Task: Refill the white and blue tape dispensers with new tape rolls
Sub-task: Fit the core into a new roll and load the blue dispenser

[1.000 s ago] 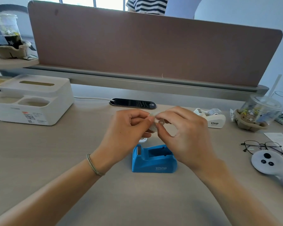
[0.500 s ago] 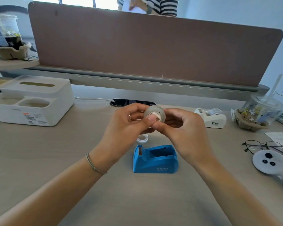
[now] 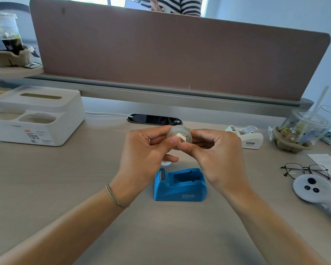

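My left hand (image 3: 144, 150) and my right hand (image 3: 214, 155) both grip a clear tape roll (image 3: 180, 131) with a white core, held in the air above the desk. Just below it stands the blue tape dispenser (image 3: 180, 185), its roll cavity empty and its cutter at the left end. A small white ring (image 3: 166, 163) lies on the desk behind it, partly hidden by my left hand. The white tape dispenser (image 3: 246, 136) sits at the back right with a tape roll in it.
A white tissue box organiser (image 3: 34, 115) stands at the back left. At the right lie glasses (image 3: 305, 170), a white controller (image 3: 313, 190), a paper slip (image 3: 327, 163) and a plastic cup in a cardboard holder (image 3: 302, 129). A brown divider panel (image 3: 180, 52) closes off the desk's far edge.
Both hands turned the tape roll so that its face and white core now show toward me, and they hold it slightly higher. The dispensers have not moved.
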`<state>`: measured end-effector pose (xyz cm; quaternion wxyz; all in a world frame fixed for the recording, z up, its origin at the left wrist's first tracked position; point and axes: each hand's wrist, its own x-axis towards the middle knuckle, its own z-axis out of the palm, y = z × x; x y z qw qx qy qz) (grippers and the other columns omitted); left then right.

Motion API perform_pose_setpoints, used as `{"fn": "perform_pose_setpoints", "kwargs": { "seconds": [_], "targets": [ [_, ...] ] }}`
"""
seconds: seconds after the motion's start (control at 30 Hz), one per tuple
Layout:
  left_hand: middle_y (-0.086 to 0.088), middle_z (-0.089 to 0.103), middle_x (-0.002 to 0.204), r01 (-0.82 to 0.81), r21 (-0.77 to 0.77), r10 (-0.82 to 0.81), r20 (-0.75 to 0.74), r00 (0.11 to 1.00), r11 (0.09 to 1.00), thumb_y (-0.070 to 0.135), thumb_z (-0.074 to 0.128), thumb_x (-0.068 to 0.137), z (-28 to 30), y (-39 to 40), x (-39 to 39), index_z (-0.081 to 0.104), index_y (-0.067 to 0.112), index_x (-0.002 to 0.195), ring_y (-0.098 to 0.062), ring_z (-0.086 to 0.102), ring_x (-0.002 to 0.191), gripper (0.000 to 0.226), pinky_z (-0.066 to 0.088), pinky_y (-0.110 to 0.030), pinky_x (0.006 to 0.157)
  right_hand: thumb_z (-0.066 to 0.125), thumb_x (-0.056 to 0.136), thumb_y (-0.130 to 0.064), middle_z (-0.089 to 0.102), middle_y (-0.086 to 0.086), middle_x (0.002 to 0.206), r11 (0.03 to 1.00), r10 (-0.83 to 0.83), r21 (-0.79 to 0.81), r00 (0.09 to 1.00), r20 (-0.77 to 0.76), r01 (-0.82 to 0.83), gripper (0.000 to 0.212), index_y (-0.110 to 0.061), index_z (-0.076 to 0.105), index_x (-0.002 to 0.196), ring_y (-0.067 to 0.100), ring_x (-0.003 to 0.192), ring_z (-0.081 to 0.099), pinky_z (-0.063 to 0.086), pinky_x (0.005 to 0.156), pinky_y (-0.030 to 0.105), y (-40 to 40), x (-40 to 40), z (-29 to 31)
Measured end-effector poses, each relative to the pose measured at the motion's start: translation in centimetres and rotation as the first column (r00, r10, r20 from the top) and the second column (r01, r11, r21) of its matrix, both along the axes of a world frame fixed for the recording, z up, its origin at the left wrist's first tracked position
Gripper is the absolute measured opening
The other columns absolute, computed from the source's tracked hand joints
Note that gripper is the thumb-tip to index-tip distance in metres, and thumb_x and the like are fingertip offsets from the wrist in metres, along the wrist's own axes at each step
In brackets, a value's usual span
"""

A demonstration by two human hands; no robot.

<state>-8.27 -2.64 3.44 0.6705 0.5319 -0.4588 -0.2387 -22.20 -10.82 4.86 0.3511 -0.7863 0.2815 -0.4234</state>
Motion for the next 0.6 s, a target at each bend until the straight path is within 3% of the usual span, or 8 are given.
{"fn": "perform_pose_setpoints", "kwargs": {
  "seconds": [0.4,0.53,0.6],
  "targets": [
    [0.003,0.08,0.094,0.005,0.003,-0.005,-0.029,1.0,1.0,0.008,0.07,0.086,-0.4,-0.3,0.0,0.074,0.013,0.109,-0.016,0.078,0.084,0.024,0.062,-0.023,0.064,0.084,0.08,-0.026,0.076,-0.024,0.086,1.0,0.015,0.027,0.999,-0.03,-0.014,0.02,-0.027,0.082,0.1,-0.003,0.082,0.075,0.058,0.074,0.012,-0.2,-0.2,-0.1],
    [-0.007,0.075,0.103,-0.02,0.084,0.007,0.152,0.988,0.996,0.019,0.074,0.086,-0.1,-0.6,0.9,0.076,0.01,0.105,-0.019,0.074,0.09,0.021,0.064,-0.032,0.071,0.083,0.08,-0.018,0.082,-0.01,0.094,0.979,0.07,0.186,0.994,0.089,-0.085,0.025,-0.028,0.079,0.103,0.008,0.09,0.078,0.063,0.082,0.027,-0.7,-0.1,0.0],
    [-0.006,0.076,0.101,0.019,0.116,-0.035,0.141,0.989,0.993,0.023,0.072,0.088,0.3,-0.6,1.4,0.075,0.01,0.106,-0.02,0.075,0.088,0.022,0.065,-0.035,0.073,0.079,0.083,-0.011,0.083,-0.007,0.097,0.956,0.115,0.256,0.986,0.123,-0.144,0.028,-0.028,0.078,0.105,0.012,0.091,0.078,0.063,0.078,0.028,-1.0,-0.2,0.2]
  ]
}}
